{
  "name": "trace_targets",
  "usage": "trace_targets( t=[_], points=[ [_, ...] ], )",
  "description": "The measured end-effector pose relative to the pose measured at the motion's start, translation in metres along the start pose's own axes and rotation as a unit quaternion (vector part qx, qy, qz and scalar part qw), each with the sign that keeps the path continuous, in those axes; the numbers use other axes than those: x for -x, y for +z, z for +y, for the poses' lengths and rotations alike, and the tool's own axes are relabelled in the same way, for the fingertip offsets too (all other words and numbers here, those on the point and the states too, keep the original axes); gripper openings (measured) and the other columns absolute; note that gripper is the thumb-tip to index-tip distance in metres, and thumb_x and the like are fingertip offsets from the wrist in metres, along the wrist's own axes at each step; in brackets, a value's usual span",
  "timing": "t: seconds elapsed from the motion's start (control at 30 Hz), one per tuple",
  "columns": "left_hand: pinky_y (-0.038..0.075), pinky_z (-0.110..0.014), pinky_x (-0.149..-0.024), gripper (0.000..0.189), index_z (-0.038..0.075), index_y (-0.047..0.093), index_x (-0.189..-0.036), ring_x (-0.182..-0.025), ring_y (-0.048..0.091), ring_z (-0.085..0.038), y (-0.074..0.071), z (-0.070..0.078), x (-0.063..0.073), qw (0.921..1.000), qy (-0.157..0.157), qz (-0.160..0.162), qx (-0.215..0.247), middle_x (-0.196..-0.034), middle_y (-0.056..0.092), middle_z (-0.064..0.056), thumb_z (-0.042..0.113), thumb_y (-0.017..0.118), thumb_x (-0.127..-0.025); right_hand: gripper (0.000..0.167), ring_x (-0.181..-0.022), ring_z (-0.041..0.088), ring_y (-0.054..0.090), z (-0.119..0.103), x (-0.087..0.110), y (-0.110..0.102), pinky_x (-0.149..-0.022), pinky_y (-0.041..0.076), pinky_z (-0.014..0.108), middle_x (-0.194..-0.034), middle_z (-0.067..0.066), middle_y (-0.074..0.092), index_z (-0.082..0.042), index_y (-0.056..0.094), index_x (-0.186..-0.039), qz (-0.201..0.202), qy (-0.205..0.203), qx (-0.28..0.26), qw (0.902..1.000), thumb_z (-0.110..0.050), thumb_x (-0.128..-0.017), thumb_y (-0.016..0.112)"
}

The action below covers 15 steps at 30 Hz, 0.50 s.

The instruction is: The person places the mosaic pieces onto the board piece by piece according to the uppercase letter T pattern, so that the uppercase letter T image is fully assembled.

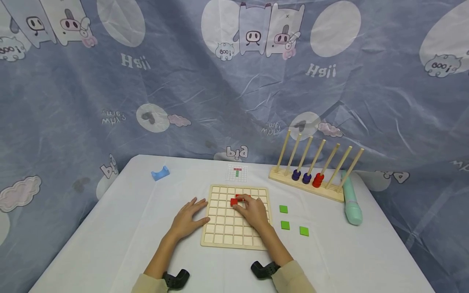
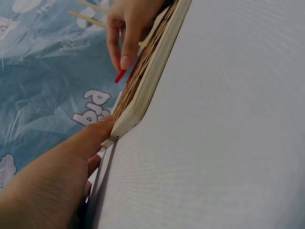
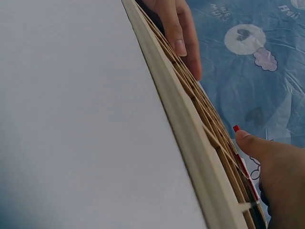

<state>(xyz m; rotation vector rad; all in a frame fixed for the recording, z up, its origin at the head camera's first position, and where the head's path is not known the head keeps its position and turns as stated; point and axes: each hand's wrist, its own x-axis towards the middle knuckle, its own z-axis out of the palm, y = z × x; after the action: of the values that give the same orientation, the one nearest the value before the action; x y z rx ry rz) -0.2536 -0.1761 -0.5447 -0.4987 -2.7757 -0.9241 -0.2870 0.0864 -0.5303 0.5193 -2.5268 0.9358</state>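
A wooden grid board [image 1: 218,240] lies on the white table. My right hand [image 1: 253,211] is over its upper middle and pinches a red square tile [image 1: 233,202] between thumb and fingers; in the left wrist view that tile [image 2: 120,76] is tilted above the grid. Other red tile pieces [image 1: 238,196] show in the grid behind the fingers, partly hidden by them. At the board's left edge rests my left hand [image 1: 186,219], fingers spread and thumb touching the rim. Right of the board lie green square tiles [image 1: 285,225], three in view.
Behind the board is a small pattern card [image 1: 232,178] with a red and green T shape. A wooden peg rack [image 1: 293,179] with blue and red rings stands back right, a mint-green cylindrical object [image 1: 352,207] beside it. A blue curved piece [image 1: 160,174] lies back left.
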Motion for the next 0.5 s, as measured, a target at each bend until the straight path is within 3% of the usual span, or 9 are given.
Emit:
trace_targets(
  t=[0.27,0.5],
  points=[
    [0.021,-0.051,-0.107,0.064,0.020,0.052,-0.133,-0.136,0.026,-0.025,0.000,-0.001,0.000,1.0000,-0.005,-0.006,0.002,-0.139,0.044,0.004,0.054,0.064,-0.080,0.034,-0.043,0.005,0.024,-0.002,-0.012,0.008,-0.058,0.033,0.027,-0.046,-0.011,0.030,-0.015,0.069,-0.102,0.011,0.006,0.027,0.9995,-0.038,-0.077,0.074],
    [0.021,-0.050,-0.108,0.063,0.019,0.053,-0.132,-0.135,0.026,-0.025,0.000,-0.001,0.000,1.0000,-0.002,-0.003,0.000,-0.139,0.045,0.003,0.053,0.064,-0.080,0.034,-0.042,0.006,0.024,-0.003,-0.019,0.014,-0.061,0.036,0.031,-0.044,-0.013,0.029,-0.015,0.069,-0.102,0.018,0.006,0.044,0.9988,-0.037,-0.076,0.074]
  ],
)
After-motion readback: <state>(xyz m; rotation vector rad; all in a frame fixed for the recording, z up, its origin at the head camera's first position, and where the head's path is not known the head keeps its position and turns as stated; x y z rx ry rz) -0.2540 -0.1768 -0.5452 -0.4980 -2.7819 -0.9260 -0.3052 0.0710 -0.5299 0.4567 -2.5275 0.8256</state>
